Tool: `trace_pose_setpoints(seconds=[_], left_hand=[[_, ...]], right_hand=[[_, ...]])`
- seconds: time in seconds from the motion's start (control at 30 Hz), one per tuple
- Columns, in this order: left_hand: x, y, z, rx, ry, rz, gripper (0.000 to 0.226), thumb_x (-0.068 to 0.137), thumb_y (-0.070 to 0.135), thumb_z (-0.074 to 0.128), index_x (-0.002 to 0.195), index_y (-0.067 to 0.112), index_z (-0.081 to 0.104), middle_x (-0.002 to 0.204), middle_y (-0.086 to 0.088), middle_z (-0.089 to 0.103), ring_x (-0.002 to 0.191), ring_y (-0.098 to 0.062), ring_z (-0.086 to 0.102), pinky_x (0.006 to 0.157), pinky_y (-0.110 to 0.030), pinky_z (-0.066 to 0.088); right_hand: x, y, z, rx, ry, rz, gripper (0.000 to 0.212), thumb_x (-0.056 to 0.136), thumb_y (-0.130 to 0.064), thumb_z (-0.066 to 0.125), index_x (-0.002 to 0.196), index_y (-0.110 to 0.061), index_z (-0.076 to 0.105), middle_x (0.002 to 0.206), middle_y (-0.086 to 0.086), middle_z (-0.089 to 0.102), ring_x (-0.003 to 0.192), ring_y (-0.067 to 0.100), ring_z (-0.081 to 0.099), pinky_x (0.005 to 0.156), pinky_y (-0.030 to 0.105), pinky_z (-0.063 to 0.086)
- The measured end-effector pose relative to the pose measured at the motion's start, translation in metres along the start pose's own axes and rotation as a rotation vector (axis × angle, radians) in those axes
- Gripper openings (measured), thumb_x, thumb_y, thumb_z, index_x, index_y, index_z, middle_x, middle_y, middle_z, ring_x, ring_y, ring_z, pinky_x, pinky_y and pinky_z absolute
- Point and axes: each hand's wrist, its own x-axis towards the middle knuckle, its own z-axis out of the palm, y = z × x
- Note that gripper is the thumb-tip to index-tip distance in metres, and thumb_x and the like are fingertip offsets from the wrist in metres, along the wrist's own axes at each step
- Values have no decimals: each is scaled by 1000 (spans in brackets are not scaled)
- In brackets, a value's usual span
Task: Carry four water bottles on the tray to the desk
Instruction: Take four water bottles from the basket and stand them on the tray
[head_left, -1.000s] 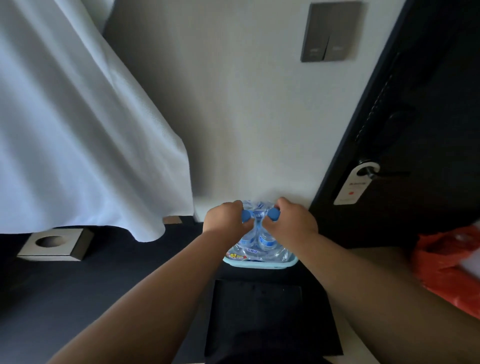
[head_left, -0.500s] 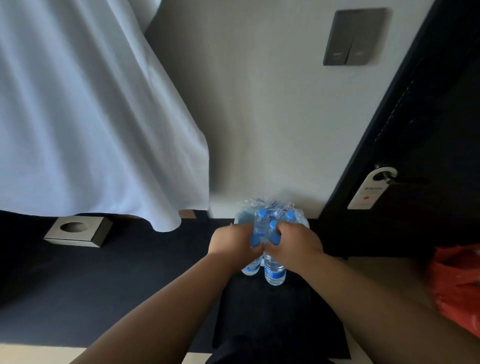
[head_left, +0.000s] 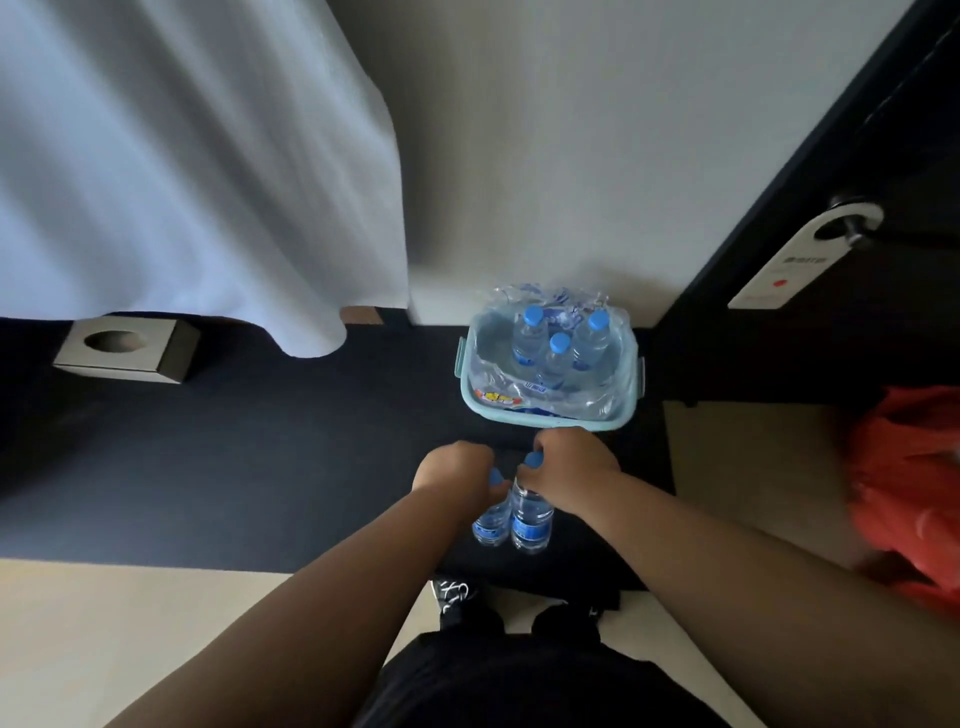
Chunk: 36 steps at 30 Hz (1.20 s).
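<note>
My left hand (head_left: 454, 470) grips a small clear water bottle (head_left: 491, 522) by its blue cap. My right hand (head_left: 569, 467) grips a second bottle (head_left: 531, 522) the same way, and the two bottles hang side by side, touching. Both are held above the dark floor, just in front of a pale blue plastic bin (head_left: 545, 418) against the wall. Inside the bin three more blue-capped bottles (head_left: 558, 353) stand in torn plastic wrap (head_left: 540, 296).
A white sheet (head_left: 182, 166) hangs down at the left. A grey tissue box (head_left: 127, 351) lies on the dark carpet. A dark door with a hanger tag (head_left: 802, 257) stands at the right, and an orange bag (head_left: 909, 483) lies lower right. My shoes (head_left: 457, 597) are below.
Both hands have lifted a bottle each out of the bin and drawn them back toward me. The view has tilted down, showing the bin with three bottles left inside.
</note>
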Motion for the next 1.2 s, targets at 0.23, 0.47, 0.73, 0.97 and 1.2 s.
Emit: trace_pose_setpoints(seconds=[0.23,0.47,0.73,0.97,1.2], left_hand=[[14,-17,41,41,-21,-27,36,89,60,57,88,25,53,90,0,65,76,-23,57,61,-31,40],[52,-24,43,-122,31,-73,28,90,51,58,89,25,50,87,3,58,75,-22,52,62,-33,40],[78,-39,71,-140,-69,-152,33,86,58,67,88,26,59,86,6,59,77,-19,58,64,-31,44],[102,-48,86,-170,-68,-294,39,84,61,66,92,23,61,88,3,64,79,-22,65,66,-32,51],[126,-54,101,-183,-104,-320,34,89,53,62,94,20,65,87,3,65,76,-21,63,63,-33,49]], right_hand=[[18,8,40,21,-144,89,25,79,-43,70,72,-19,64,70,-4,65,63,15,63,50,28,39],[43,12,56,59,-104,136,29,87,-48,66,89,-19,64,87,0,67,82,23,66,70,35,54],[75,13,74,95,-17,199,45,86,-69,62,91,-25,65,84,-3,68,77,21,68,64,33,53],[99,19,97,114,-45,239,42,86,-64,65,86,-22,62,83,0,67,76,24,63,65,33,47],[123,29,116,251,-86,355,42,90,-58,66,74,-19,64,42,-6,61,38,8,60,45,24,36]])
